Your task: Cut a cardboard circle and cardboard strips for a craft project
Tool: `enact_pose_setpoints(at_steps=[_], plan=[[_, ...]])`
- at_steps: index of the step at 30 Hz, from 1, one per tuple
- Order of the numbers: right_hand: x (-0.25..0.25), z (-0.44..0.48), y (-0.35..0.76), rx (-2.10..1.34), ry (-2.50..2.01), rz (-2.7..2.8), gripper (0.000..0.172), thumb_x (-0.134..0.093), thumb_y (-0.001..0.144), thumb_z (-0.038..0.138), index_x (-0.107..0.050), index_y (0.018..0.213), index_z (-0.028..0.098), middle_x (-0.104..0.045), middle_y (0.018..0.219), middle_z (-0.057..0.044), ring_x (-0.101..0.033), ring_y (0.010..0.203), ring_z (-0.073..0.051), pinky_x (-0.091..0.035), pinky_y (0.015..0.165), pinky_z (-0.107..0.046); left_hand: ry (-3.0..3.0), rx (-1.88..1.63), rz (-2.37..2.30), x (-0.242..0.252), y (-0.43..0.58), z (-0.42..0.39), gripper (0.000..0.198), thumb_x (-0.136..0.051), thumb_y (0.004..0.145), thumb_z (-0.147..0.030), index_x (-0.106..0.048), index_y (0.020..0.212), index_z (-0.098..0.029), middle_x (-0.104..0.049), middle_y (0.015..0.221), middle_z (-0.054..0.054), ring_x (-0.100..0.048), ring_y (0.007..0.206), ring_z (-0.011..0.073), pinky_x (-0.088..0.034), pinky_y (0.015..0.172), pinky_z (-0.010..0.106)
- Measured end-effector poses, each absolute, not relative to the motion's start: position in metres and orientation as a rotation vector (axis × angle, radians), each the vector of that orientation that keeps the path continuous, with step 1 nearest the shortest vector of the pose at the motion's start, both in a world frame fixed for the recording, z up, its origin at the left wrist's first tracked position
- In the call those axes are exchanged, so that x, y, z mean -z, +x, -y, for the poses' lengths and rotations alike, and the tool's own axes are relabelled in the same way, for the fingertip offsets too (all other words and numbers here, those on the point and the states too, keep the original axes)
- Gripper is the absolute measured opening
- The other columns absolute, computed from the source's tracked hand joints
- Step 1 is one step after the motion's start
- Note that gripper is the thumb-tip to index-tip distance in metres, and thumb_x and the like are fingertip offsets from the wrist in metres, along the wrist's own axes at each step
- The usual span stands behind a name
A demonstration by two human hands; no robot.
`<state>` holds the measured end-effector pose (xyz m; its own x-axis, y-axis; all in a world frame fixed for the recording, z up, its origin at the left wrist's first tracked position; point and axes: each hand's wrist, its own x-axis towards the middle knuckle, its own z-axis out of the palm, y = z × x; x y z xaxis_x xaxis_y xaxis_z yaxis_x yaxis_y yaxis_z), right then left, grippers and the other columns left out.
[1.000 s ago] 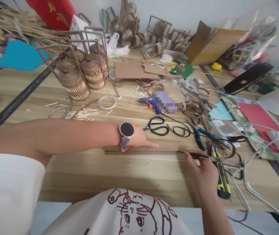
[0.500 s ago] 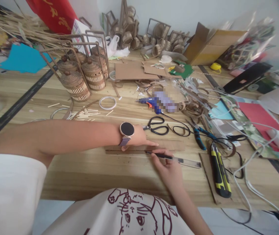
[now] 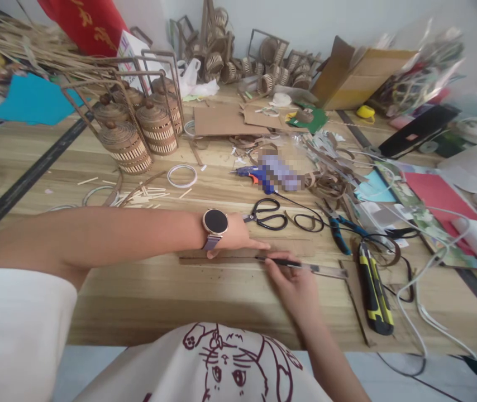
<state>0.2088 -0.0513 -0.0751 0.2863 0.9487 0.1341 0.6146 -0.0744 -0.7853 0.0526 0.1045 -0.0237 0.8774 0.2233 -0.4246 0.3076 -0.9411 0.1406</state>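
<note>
My left hand (image 3: 238,239), with a round watch on the wrist, lies flat with fingers stretched out, pressing down on a long ruler (image 3: 326,271) and a brown cardboard strip (image 3: 292,247) on the wooden table (image 3: 158,290). My right hand (image 3: 295,285) is closed in a pinch round a thin dark pen-like tool (image 3: 280,261). Its tip rests against the ruler's edge, just right of my left fingertips.
Black scissors (image 3: 267,215), blue pliers (image 3: 341,231), a yellow-black utility knife (image 3: 375,296) and a blue glue gun (image 3: 253,174) lie beyond and to the right. Woven lantern models (image 3: 138,131) stand at back left. Cardboard scraps, cables and coloured paper crowd the right side.
My right hand has moved left along the strip with the tool, from the strip's right end to just beside my left fingertips. My left hand has stayed put.
</note>
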Motion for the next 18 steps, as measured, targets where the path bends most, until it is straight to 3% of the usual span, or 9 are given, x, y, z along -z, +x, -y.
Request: enact_pose_setpoints(at_steps=[4,9,13,15,18], plan=[[0.07,0.063,0.255,-0.377,-1.951,1.271,0.028,-0.064,0.081,0.049,-0.071,0.08,0.022,-0.076,0.078,-0.007,-0.069,0.076,-0.028,-0.052,0.073,-0.038,2.815,1.002,-0.287,0.014,0.055,-0.101,0.04,-0.071,0.095,-0.029,-0.06,0.132,-0.017,-0.069,0.113,0.007,-0.07,0.094,0.0212,-0.061,0.083,0.041],[0.061,0.072,0.291,-0.127,-2.086,1.068,0.03,-0.065,0.071,0.053,-0.067,0.073,0.023,-0.073,0.071,-0.008,-0.066,0.074,-0.032,-0.045,0.069,-0.041,2.817,1.051,-0.285,0.005,0.055,-0.099,0.045,-0.072,0.094,-0.027,-0.057,0.136,-0.018,-0.069,0.113,0.007,-0.07,0.094,0.0217,-0.06,0.085,0.043],[0.057,0.068,0.268,-0.18,-2.003,1.106,0.028,-0.066,0.074,0.052,-0.067,0.074,0.023,-0.074,0.075,-0.007,-0.068,0.076,-0.029,-0.048,0.074,-0.04,2.819,1.032,-0.292,0.007,0.054,-0.099,0.037,-0.069,0.097,-0.029,-0.061,0.13,-0.017,-0.069,0.115,0.007,-0.07,0.095,0.021,-0.06,0.084,0.042],[0.058,0.064,0.243,-0.311,-1.912,1.199,0.028,-0.066,0.077,0.052,-0.068,0.076,0.024,-0.074,0.074,-0.006,-0.069,0.074,-0.027,-0.051,0.072,-0.038,2.829,1.009,-0.289,0.01,0.054,-0.1,0.061,-0.084,0.083,-0.022,-0.057,0.137,-0.02,-0.072,0.107,0.006,-0.07,0.089,0.0215,-0.059,0.082,0.039],[0.061,0.056,0.207,-0.5,-1.767,1.334,0.024,-0.065,0.081,0.047,-0.07,0.078,0.024,-0.076,0.077,-0.005,-0.071,0.076,-0.026,-0.055,0.074,-0.037,2.852,0.93,-0.279,0.01,0.053,-0.101,0.129,-0.098,0.048,-0.002,-0.036,0.157,-0.031,-0.077,0.084,0.001,-0.069,0.075,0.0237,-0.053,0.074,0.032]])
